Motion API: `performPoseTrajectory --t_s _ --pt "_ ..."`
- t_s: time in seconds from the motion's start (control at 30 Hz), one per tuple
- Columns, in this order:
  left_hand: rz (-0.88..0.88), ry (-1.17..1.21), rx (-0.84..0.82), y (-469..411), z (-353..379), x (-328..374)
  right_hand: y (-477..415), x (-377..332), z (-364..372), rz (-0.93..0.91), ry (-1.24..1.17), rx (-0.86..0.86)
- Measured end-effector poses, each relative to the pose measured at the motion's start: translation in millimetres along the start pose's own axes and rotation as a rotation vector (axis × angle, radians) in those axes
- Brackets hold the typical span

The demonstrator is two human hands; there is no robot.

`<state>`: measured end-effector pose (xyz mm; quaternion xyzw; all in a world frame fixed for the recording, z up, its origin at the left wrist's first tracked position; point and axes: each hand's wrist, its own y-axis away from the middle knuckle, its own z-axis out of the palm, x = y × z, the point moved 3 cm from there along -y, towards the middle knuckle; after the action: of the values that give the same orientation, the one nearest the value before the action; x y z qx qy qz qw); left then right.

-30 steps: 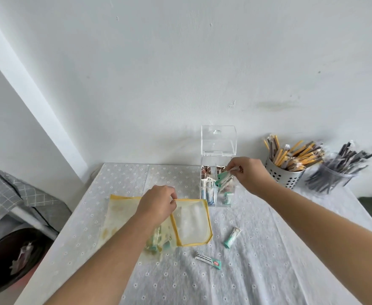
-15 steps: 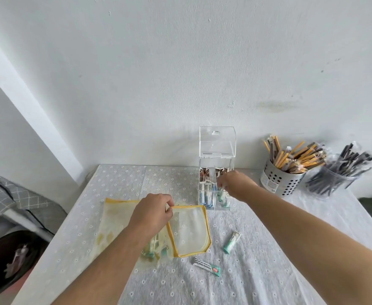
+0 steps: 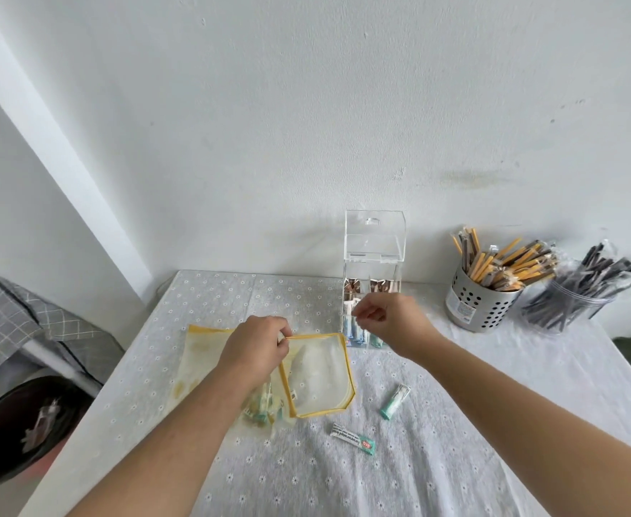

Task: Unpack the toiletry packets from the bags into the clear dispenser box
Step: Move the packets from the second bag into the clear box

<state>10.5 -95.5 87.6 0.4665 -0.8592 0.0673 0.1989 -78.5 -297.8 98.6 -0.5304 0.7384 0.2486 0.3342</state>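
Mostly clear plastic bag point(image 3: 317, 375), acrylic box point(image 3: 373, 251)

Bright, even daylight with soft shadows (slight blur throughout), and wide-angle bending at the edges.

dispenser box point(image 3: 374, 236): clear glossy acrylic | tablecloth point(image 3: 437, 423) under it: matt white cloth, embroidered eyelets | pouch point(image 3: 319, 375) in front of box: soft clear plastic, yellow cloth trim | holder point(image 3: 474, 305) right of box: perforated brushed metal | wall point(image 3: 306, 106) behind: matt, rough paint
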Motion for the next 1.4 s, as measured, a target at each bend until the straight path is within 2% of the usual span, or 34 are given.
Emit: performPoseTrajectory --t_s 0.17,0.4,0.53,0.73,1.0,1.13,1.2,1.4 --pt "0.006 0.029 0.057 18.7 -3.5 -17.6 27.7 -25.0 82.1 -0.002 -0.017 -0.251" --pt "0.017 0.048 0.109 47.9 -4.1 -36.7 5.1 -4.3 167.3 0.150 0.314 -0.472" --pt "0.034 0.034 0.080 51.6 -4.4 -38.0 0.2 5.9 188.4 0.180 0.327 -0.484" --pt "0.048 0.002 0.050 52.4 0.9 -38.9 0.7 8.0 201.7 0.175 0.414 -0.402" --pt "0.067 0.008 0.055 49.2 -3.1 -38.4 1.6 18.7 190.9 0.220 0.222 -0.315" --pt "0.079 0.008 0.064 45.9 -3.2 -34.8 -0.7 21.8 187.1 0.364 -0.049 -0.233" --pt "0.079 0.005 0.063 44.7 -2.9 -32.5 -0.9 22.4 188.3 0.425 -0.172 -0.244" --pt "0.083 -0.006 0.063 42.6 -3.8 -28.7 1.0 20.9 192.2 0.489 -0.353 -0.232"
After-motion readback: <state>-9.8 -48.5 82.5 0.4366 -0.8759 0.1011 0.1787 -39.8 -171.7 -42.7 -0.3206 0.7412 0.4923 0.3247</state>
